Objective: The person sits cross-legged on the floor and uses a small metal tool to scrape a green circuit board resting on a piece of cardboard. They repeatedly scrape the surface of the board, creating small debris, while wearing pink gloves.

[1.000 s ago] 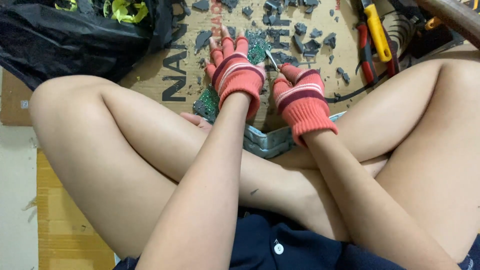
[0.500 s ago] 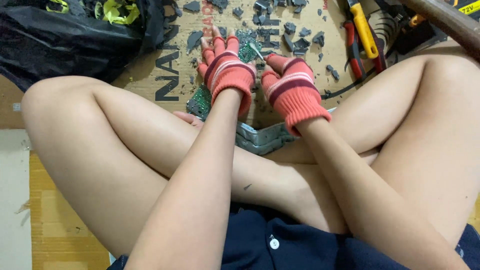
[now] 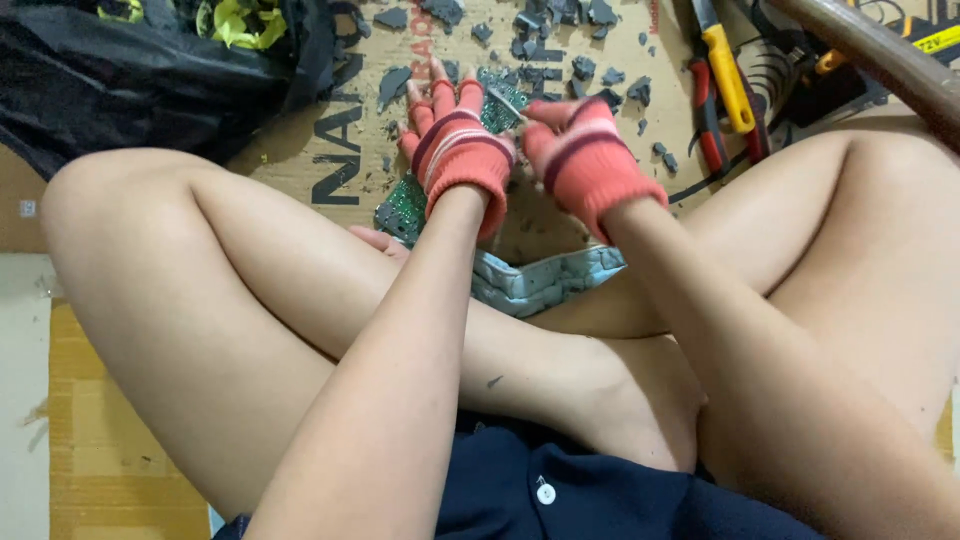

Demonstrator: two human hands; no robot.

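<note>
I sit cross-legged on cardboard, wearing orange-red striped gloves. My left hand (image 3: 455, 150) lies flat, fingers spread, on a green circuit board (image 3: 400, 208) that shows beside and beyond the glove. My right hand (image 3: 590, 160) is curled just to its right, fingers turned towards the left hand. A thin metal tip (image 3: 498, 97) sticks out from those fingers over the board. A grey metal part (image 3: 545, 280) lies under my wrists, against my shin.
Several grey broken fragments (image 3: 580, 70) litter the cardboard (image 3: 340, 150) beyond the hands. Red- and yellow-handled pliers (image 3: 720, 80) lie at the upper right beside a wooden handle (image 3: 870, 50). A black plastic bag (image 3: 150, 80) with yellow-green scraps fills the upper left.
Both hands have shifted slightly left over the board. The right hand has turned inwards and curled tighter towards the left hand.
</note>
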